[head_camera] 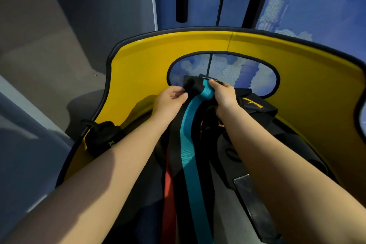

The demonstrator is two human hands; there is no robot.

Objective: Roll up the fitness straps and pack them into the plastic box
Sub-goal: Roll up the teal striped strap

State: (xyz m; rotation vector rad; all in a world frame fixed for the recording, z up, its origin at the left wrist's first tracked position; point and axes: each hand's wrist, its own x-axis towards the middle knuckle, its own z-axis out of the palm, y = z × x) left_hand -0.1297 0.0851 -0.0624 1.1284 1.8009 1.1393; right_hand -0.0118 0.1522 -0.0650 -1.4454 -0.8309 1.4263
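Teal strap [191,144], yellow panel [297,77]

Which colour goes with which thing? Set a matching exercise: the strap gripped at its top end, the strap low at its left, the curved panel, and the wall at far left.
Things:
1. gripped strap
2. low strap
3. curved panel
4. far-left wall

Colours:
A. yellow
B. grey
C. teal
D. red

Pairs: 1-C, 2-D, 3-A, 4-B

We see the strap [193,144] running down the middle between our hands, left hand [170,101] to its left, right hand [222,93] at its top end. A curved panel [138,69] stands behind them; a rolled bundle [103,136] lies at left.
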